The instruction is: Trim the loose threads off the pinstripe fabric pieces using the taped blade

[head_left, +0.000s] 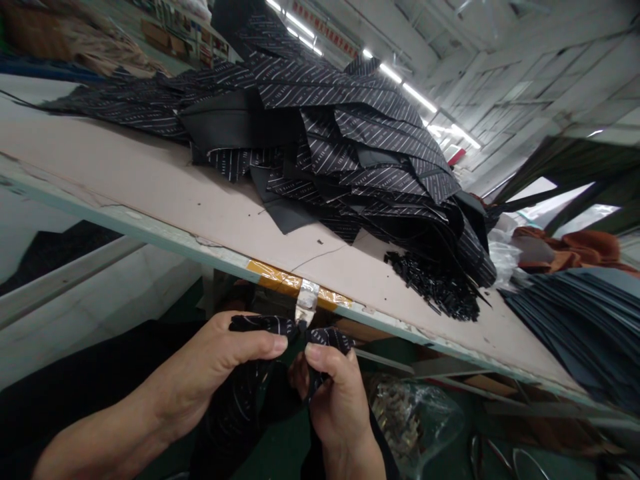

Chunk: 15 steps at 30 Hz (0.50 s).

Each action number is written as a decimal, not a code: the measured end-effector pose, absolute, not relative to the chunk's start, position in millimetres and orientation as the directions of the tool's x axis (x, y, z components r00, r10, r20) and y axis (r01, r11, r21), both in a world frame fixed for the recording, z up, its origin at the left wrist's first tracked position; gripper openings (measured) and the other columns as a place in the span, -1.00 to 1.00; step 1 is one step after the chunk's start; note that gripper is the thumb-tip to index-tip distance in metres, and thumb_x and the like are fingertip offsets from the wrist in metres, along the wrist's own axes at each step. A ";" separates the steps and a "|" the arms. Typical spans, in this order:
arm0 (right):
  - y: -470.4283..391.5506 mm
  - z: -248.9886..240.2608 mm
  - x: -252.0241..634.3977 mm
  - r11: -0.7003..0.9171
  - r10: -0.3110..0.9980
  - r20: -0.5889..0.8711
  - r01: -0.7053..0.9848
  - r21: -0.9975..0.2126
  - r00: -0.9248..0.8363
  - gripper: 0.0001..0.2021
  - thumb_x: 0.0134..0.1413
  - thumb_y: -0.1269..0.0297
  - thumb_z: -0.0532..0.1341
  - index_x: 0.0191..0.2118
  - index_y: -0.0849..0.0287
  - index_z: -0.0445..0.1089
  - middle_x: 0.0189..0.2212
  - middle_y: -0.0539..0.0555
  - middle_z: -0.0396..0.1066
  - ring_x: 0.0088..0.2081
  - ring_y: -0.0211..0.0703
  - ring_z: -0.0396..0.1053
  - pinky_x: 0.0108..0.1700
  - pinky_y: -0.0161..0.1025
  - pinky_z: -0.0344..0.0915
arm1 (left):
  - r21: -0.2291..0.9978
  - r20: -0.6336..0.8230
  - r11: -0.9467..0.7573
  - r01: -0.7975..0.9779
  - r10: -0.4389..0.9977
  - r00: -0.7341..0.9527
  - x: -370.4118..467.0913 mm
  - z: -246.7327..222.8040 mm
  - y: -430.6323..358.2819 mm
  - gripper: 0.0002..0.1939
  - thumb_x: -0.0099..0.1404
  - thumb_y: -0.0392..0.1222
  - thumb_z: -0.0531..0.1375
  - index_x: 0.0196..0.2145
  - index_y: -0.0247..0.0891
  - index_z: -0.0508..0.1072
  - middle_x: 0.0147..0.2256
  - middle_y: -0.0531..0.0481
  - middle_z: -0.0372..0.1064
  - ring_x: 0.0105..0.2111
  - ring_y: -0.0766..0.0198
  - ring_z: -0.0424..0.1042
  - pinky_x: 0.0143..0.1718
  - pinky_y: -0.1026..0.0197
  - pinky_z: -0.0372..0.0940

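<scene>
Head view, looking forward and down. The left hand (210, 373) and the right hand (335, 393) meet at 6 o'clock in the frame, just under the near edge of the desk (165, 193). Each hand is clenched on one end of a dark striped fabric piece (280, 327): the left grip pinches it between thumb and forefinger, the right grip pinches the other end in the same way, with the thumb on top. Between the two grips a small metal clip (306, 301) stands at the desk edge, over a strip of brown tape (273, 277); whether the fabric touches the clip cannot be told. The rest of the fabric hangs down between the wrists, toward 6 o'clock.

On the desk, at 12 o'clock from the hands, lies a large heap of dark striped panels (320, 127). At 2 o'clock from the hands, beside the heap, lies a pile of small black sticks (435, 283). At 3 o'clock, beyond the desk end, a stack of dark grey sheets (580, 320) lies fanned out. Below the desk, at 4 o'clock, sits a clear plastic bag (415, 413)
</scene>
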State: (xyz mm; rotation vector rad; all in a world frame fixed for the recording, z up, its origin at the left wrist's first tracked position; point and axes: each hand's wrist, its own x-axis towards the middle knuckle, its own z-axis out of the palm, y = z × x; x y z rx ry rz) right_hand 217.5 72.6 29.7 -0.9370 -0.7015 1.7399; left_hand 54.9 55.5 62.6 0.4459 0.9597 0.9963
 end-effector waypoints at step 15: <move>75.6 32.8 213.2 -0.351 0.936 -0.283 -0.504 -0.789 -0.210 -0.86 -0.23 0.31 0.44 -0.52 0.19 0.48 -0.69 -0.09 0.28 -0.65 -0.32 0.14 -0.59 -0.36 0.15 | 0.696 -0.477 0.492 -0.523 0.861 0.175 58.9 66.3 58.7 -0.68 -0.16 -0.07 0.53 -0.48 -0.31 0.63 -0.46 -0.07 0.58 -0.41 0.13 0.51 -0.33 0.23 0.40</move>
